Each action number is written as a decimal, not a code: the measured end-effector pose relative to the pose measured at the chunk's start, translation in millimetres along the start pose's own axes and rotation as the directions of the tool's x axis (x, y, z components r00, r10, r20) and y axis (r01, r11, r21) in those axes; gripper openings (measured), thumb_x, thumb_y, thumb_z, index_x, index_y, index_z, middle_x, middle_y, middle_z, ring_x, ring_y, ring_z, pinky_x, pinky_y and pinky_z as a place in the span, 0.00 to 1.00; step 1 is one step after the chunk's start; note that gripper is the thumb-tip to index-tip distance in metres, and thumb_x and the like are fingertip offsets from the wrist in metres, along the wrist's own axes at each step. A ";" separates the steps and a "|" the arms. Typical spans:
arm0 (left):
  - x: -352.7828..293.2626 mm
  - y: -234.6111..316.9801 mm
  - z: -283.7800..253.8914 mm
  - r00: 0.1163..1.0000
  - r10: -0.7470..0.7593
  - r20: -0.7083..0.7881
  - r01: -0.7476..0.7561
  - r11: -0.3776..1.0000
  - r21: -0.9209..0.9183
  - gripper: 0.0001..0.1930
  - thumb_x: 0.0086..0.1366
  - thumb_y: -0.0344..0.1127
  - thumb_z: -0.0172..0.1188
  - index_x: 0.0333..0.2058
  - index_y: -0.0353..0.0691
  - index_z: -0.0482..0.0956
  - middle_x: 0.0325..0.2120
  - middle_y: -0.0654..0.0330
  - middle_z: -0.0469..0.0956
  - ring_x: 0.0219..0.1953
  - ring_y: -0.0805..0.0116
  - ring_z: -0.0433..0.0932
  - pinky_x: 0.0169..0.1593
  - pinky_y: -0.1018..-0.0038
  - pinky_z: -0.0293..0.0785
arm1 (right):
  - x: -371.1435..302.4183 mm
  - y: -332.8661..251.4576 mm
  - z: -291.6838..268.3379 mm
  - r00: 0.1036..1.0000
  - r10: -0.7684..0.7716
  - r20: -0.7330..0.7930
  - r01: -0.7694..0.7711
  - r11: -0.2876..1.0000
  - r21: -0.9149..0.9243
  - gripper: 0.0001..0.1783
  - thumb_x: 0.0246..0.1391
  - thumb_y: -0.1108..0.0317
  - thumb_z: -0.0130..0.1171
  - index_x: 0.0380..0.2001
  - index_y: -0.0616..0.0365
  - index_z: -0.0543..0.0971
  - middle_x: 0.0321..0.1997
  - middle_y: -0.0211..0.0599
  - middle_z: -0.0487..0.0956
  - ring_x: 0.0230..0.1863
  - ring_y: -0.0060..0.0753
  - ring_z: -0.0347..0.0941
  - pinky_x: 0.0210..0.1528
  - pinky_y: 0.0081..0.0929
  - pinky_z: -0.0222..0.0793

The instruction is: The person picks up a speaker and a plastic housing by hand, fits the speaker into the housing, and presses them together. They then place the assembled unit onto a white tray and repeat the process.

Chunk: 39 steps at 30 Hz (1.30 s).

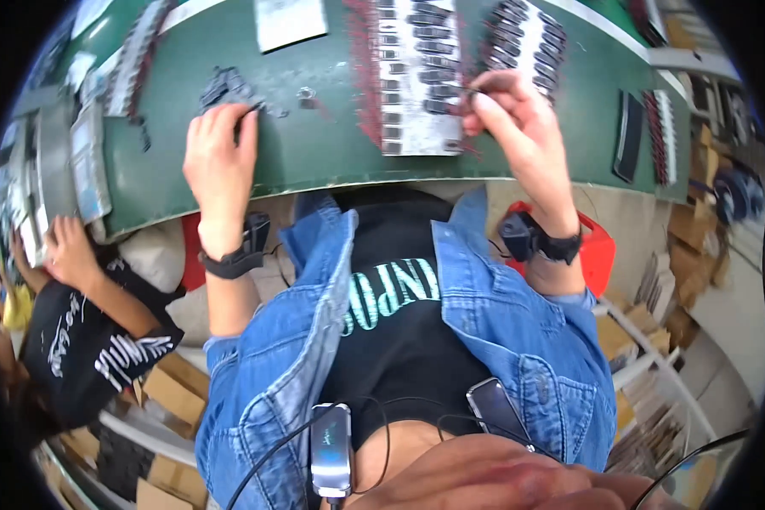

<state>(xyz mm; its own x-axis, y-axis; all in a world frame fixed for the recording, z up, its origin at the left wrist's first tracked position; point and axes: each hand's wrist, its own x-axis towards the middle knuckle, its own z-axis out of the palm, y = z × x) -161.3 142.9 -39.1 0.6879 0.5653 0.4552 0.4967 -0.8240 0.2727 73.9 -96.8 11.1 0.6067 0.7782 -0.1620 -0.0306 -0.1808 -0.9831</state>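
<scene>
My left hand [219, 153] rests over the green bench, beside a small heap of dark grey parts [225, 87]. Its thumb and forefinger are closed on a small dark piece [255, 107]. To the right, my right hand [523, 127] pinches something small and dark at the right edge of a white board [421, 140]. Its fingertips hide most of that thing. Columns of small black parts [436, 61] lie along the board, with thin red wires [365, 76] fanning out at its left side. A small ring-shaped bit [306, 93] lies between my hands.
A second board of black parts [525, 42] lies at the back right, with a black tray [628, 136] farther right. A white sheet [291, 24] is at the back. Another loaded strip [136, 59] lies left, near a co-worker's hand [72, 253]. A red stool [599, 255] stands below.
</scene>
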 end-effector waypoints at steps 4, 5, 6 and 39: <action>10.5 38.5 5.4 0.998 -0.067 0.019 0.070 0.966 -0.249 0.07 0.62 0.31 0.65 0.39 0.42 0.84 0.35 0.59 0.83 0.38 0.63 0.82 0.40 0.71 0.78 | -5.2 -1.6 -6.6 0.998 -0.062 0.021 0.061 0.998 0.019 0.11 0.66 0.70 0.55 0.48 0.63 0.75 0.40 0.34 0.81 0.37 0.19 0.75 0.44 0.19 0.73; 13.4 49.8 4.2 0.995 -0.100 0.025 0.102 0.929 -0.356 0.08 0.62 0.30 0.65 0.41 0.42 0.84 0.35 0.59 0.83 0.38 0.64 0.82 0.39 0.73 0.78 | -6.5 -4.8 -8.2 0.998 -0.065 0.010 0.065 0.997 0.037 0.11 0.65 0.70 0.55 0.48 0.63 0.75 0.39 0.34 0.81 0.37 0.19 0.75 0.44 0.19 0.73; 17.4 61.1 2.1 0.995 -0.099 0.016 0.098 0.931 -0.353 0.08 0.62 0.30 0.65 0.41 0.42 0.84 0.35 0.59 0.83 0.38 0.64 0.82 0.39 0.73 0.78 | -7.5 -8.4 -9.1 0.998 -0.069 0.001 0.069 0.996 0.055 0.11 0.65 0.71 0.56 0.48 0.63 0.76 0.39 0.33 0.81 0.37 0.19 0.75 0.44 0.19 0.73; 26.1 107.6 44.8 0.902 0.327 -0.281 -0.429 0.612 -0.664 0.36 0.53 0.22 0.72 0.61 0.33 0.68 0.41 0.55 0.85 0.42 0.62 0.84 0.47 0.72 0.80 | 26.1 -10.2 6.8 0.946 0.009 0.323 -0.021 0.999 0.033 0.14 0.61 0.71 0.62 0.47 0.60 0.73 0.42 0.29 0.78 0.41 0.17 0.76 0.45 0.17 0.75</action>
<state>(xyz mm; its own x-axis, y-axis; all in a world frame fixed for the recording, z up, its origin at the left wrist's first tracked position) -66.2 70.7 -35.8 0.6342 0.2297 0.7383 -0.3427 -0.7724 0.5347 84.7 -70.5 16.3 0.3176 0.9290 -0.1902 -0.0697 -0.1772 -0.9817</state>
